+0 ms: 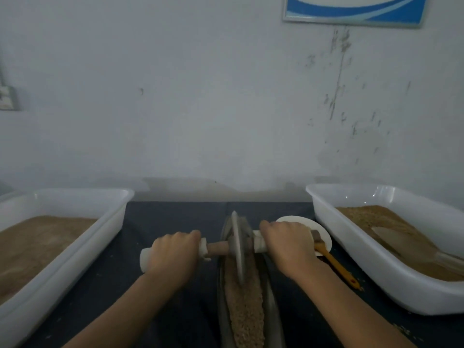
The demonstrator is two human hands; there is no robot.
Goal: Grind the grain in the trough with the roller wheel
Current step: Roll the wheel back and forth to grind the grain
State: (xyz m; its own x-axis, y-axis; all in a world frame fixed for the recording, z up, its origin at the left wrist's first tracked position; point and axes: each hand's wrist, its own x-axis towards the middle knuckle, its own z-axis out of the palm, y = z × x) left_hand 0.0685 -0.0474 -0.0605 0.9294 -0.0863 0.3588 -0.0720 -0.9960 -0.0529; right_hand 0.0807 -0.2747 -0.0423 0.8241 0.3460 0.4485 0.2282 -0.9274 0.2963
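Head view looks down on a dark cloth-covered table [175, 222] with a long narrow metal trough [270, 305] running away from the person at its middle. Brown crushed grain [244, 305] fills the trough's channel. A thin grey roller wheel [237, 244] stands upright on edge in the grain, toward the trough's far end, with its wooden axle [218, 248] crossing the trough from side to side.

Left of the trough, the left hand [173, 252] has its fingers curled round the white handle sleeve [145, 258] on that end of the axle. Right of the trough, the right hand [287, 243] grips the matching white sleeve [259, 243] in the same way, knuckles up.

Just beyond the right hand, still right of the trough, a white plate [324, 233] lies on the cloth, with a yellow-handled brush [335, 262] resting across its edge and onto the cloth. Further right of the trough sits a white plastic tub [371, 267] holding brown grain and a clear scoop [406, 243]. Well left of the trough sits a second white tub [82, 237] filled with finer brown meal. Behind the trough rises a scuffed white wall [226, 96], with a blue-and-white framed sign [354, 10] high on its right part.
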